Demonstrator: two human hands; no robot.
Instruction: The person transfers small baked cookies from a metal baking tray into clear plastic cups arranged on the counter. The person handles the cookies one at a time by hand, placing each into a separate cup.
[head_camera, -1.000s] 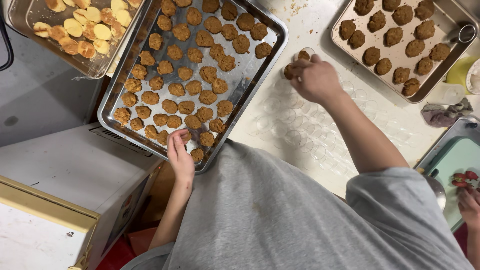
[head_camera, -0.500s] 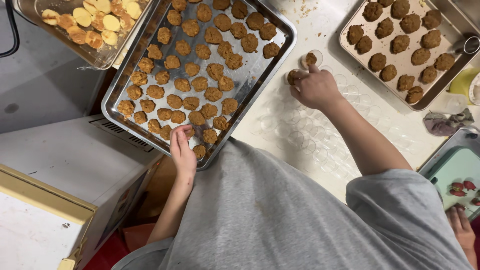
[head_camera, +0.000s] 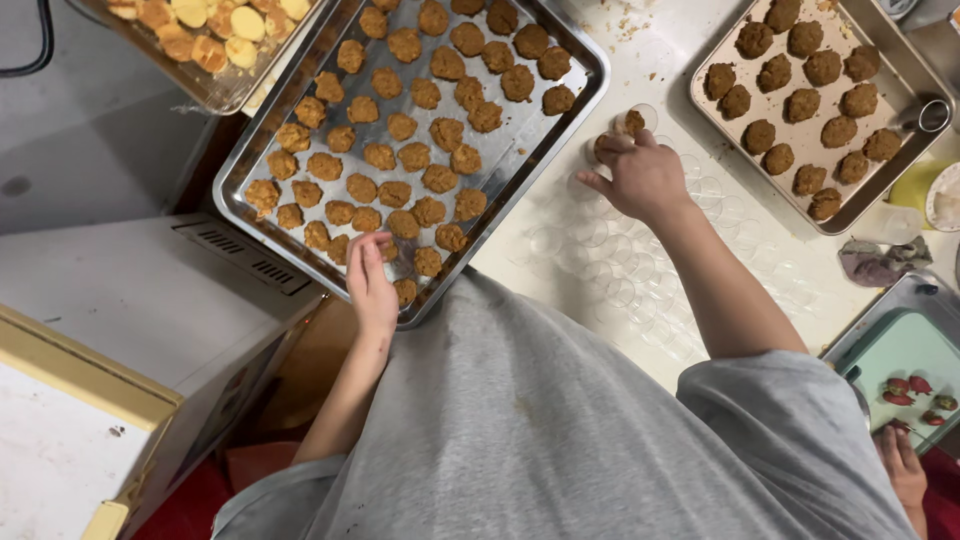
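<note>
a small round brown biscuit (head_camera: 388, 251) is pinched by the fingers of the left hand (head_camera: 370, 285) at the near corner of the long steel baking tray (head_camera: 520, 160), whose long axis runs diagonally away to the right. to its right, the right hand (head_camera: 640, 175) is cupped, fingers curled, over small clear plastic cups (head_camera: 600, 240) on the pale surface (head_camera: 660, 50), well apart.

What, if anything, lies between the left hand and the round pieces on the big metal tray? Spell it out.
Nothing visible does. The left hand already rests over the near corner of the big metal tray, its fingers touching the round browned pieces there.
</note>
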